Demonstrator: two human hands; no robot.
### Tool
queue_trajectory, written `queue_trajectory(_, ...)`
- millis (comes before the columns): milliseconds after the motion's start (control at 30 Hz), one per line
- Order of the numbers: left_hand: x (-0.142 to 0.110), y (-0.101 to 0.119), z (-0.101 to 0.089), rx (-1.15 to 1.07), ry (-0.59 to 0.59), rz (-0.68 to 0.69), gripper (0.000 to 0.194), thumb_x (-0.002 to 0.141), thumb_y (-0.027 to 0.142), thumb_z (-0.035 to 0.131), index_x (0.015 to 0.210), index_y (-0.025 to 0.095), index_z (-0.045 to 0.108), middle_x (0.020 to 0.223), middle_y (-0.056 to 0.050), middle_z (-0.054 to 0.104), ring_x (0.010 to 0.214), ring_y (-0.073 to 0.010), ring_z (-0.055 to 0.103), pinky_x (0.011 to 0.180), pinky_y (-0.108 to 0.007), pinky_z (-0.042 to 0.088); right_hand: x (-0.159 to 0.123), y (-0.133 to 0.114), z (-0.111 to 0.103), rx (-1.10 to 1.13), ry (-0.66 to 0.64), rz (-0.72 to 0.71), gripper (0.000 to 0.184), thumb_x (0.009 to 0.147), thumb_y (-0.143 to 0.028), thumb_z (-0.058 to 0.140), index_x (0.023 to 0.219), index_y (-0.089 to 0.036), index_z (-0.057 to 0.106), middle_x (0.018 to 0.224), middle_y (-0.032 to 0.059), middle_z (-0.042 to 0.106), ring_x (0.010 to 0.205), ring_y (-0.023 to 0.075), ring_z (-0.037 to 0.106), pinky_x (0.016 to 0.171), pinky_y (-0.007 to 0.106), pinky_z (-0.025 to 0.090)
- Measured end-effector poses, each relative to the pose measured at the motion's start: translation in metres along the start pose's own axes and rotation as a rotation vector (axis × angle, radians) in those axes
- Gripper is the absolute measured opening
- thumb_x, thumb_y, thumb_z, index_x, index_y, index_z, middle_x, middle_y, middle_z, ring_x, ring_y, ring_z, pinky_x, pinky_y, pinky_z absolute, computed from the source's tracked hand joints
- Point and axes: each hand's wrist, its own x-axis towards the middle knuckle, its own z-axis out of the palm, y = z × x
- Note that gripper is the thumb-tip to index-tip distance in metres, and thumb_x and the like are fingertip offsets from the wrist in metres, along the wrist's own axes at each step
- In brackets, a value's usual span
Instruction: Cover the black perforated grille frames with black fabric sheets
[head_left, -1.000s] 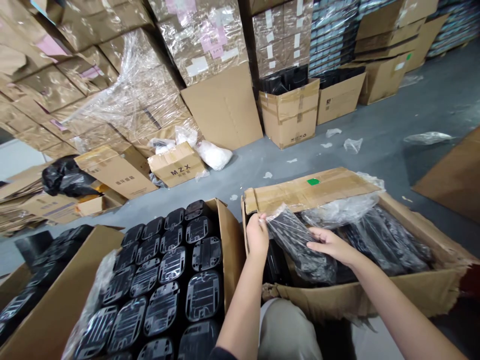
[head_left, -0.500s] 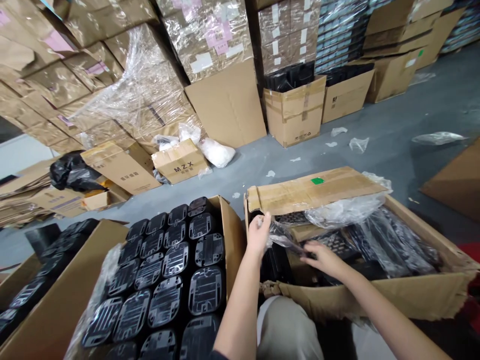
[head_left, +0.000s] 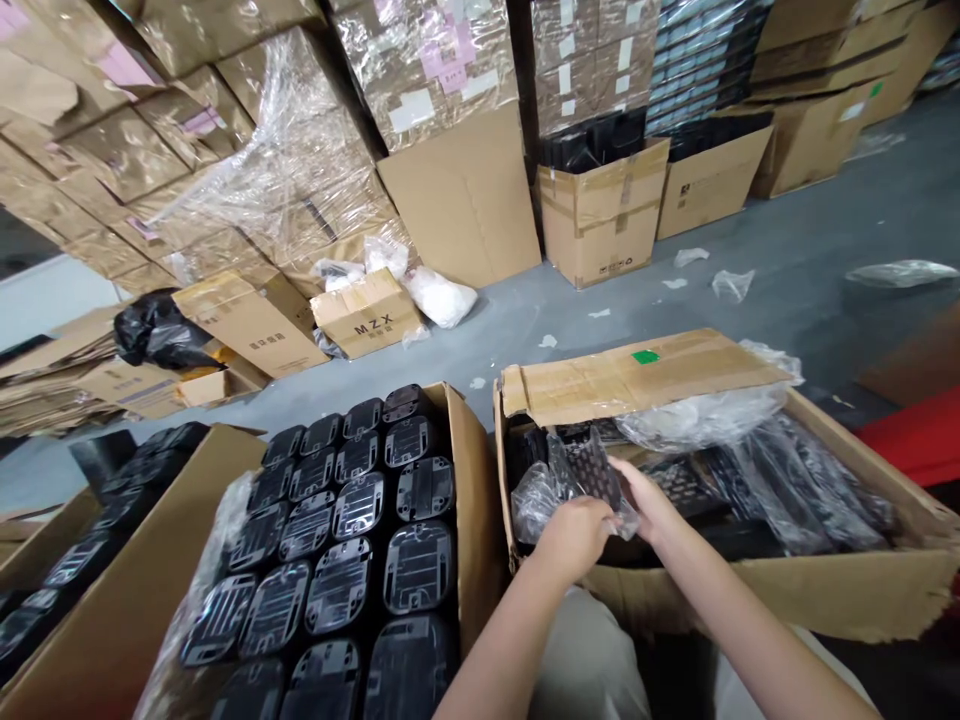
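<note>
My left hand is closed, its fingers pinching the near edge of a clear plastic bag. Inside or behind that film shows a black perforated part, tilted up over the carton. My right hand grips the right side of the bagged part, with its fingertips partly hidden. Beneath both hands is an open cardboard carton with a torn rim. To the right in it lie more black parts in clear bags.
At left, a carton holds rows of black rounded-square containers. Another carton of black pieces stands farther left. Wrapped box stacks line the back. Plastic scraps litter the grey floor.
The bagged part has been raised and turned, so its perforated face now shows. My left hand has moved right and nearer, close to my right hand. The view has shifted slightly.
</note>
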Motion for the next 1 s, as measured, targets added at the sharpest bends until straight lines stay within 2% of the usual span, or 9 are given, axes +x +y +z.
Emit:
queue_trajectory(100, 0.0, 0.002, 0.004, -0.028, -0.004, -0.001, 0.017, 0.073, 0.021, 0.049, 0.057, 0.021, 0.056, 0.057, 0.0, 0.051, 0.056, -0.0139, 0.044, 0.062, -0.024, 0.036, 0.006, 0.0, -0.002, -0.076, 0.011, 0.085, 0.008, 0.065, -0.023, 0.059, 0.061, -0.02, 0.052, 0.052, 0.0011, 0.06, 0.049, 0.0174, 0.057, 0.046, 0.028, 0.045)
queue_trajectory(267, 0.006, 0.011, -0.005, -0.102, 0.217, -0.046, 0.028, 0.074, 0.029, 0.048, 0.049, 0.017, 0.045, 0.059, 0.001, 0.045, 0.059, -0.0112, 0.041, 0.06, -0.022, 0.033, 0.025, -0.008, -0.013, -0.162, 0.048, 0.194, 0.02, 0.074, -0.018, 0.049, 0.054, -0.018, 0.048, 0.045, -0.0012, 0.053, 0.042, 0.0122, 0.052, 0.046, 0.025, 0.044)
queue_trajectory(333, 0.006, 0.012, -0.007, -0.142, 0.148, -0.126, 0.033, 0.073, 0.033, 0.05, 0.045, 0.017, 0.041, 0.052, 0.003, 0.04, 0.052, -0.0093, 0.038, 0.053, -0.021, 0.03, 0.035, -0.009, -0.015, -0.22, 0.071, 0.24, 0.021, 0.078, -0.019, 0.047, 0.058, -0.015, 0.05, 0.049, -0.0012, 0.054, 0.045, 0.0109, 0.052, 0.048, 0.025, 0.045)
queue_trajectory(400, 0.006, 0.011, -0.006, -0.216, 0.054, -0.2, 0.038, 0.069, 0.04, 0.054, 0.044, 0.017, 0.038, 0.044, 0.005, 0.035, 0.044, -0.0071, 0.032, 0.045, -0.019, 0.025, 0.047, -0.009, -0.015, -0.288, 0.097, 0.266, 0.017, 0.081, -0.024, 0.047, 0.072, -0.012, 0.054, 0.065, 0.0002, 0.058, 0.055, 0.0102, 0.054, 0.053, 0.026, 0.046)
queue_trajectory(433, 0.005, 0.011, -0.006, -0.279, 0.066, -0.23, 0.04, 0.068, 0.044, 0.055, 0.044, 0.017, 0.037, 0.042, 0.006, 0.033, 0.042, -0.0063, 0.03, 0.043, -0.019, 0.023, 0.053, -0.008, -0.015, -0.324, 0.112, 0.269, 0.017, 0.082, -0.027, 0.047, 0.082, -0.012, 0.055, 0.075, 0.0015, 0.059, 0.061, 0.0105, 0.055, 0.057, 0.027, 0.047)
queue_trajectory(567, 0.0, 0.017, -0.01, -0.431, 0.316, -0.242, 0.045, 0.067, 0.05, 0.054, 0.045, 0.018, 0.031, 0.041, 0.007, 0.031, 0.039, -0.0048, 0.028, 0.042, -0.018, 0.023, 0.077, -0.01, -0.019, -0.477, 0.174, 0.216, 0.027, 0.083, -0.03, 0.047, 0.106, -0.015, 0.05, 0.102, 0.0061, 0.054, 0.082, 0.0153, 0.055, 0.068, 0.034, 0.048)
queue_trajectory(700, -0.013, 0.031, -0.026, -0.237, 0.3, -0.106, 0.044, 0.066, 0.04, 0.059, 0.044, 0.017, 0.029, 0.043, 0.006, 0.028, 0.042, -0.0048, 0.027, 0.043, -0.018, 0.022, 0.089, -0.016, -0.028, -0.694, 0.195, 0.117, 0.029, 0.083, -0.03, 0.046, 0.108, -0.016, 0.049, 0.106, 0.0069, 0.053, 0.086, 0.0165, 0.055, 0.071, 0.036, 0.047)
queue_trajectory(900, -0.026, 0.039, -0.058, -0.182, 0.494, -0.071, 0.039, 0.069, 0.032, 0.057, 0.046, 0.017, 0.029, 0.047, 0.005, 0.029, 0.046, -0.0059, 0.027, 0.046, -0.019, 0.024, 0.089, -0.017, -0.034, -1.208, 0.077, 0.029, 0.027, 0.083, -0.031, 0.047, 0.104, -0.015, 0.051, 0.101, 0.006, 0.055, 0.082, 0.016, 0.056, 0.069, 0.035, 0.048)
queue_trajectory(1000, -0.026, 0.037, -0.064, -0.201, 0.579, -0.089, 0.038, 0.068, 0.029, 0.057, 0.047, 0.017, 0.028, 0.046, 0.007, 0.028, 0.045, -0.0055, 0.026, 0.045, -0.019, 0.024, 0.084, -0.023, -0.042, -1.498, -0.007, -0.063, 0.025, 0.083, -0.03, 0.047, 0.102, -0.016, 0.053, 0.103, 0.0062, 0.054, 0.086, 0.0164, 0.055, 0.072, 0.036, 0.047)
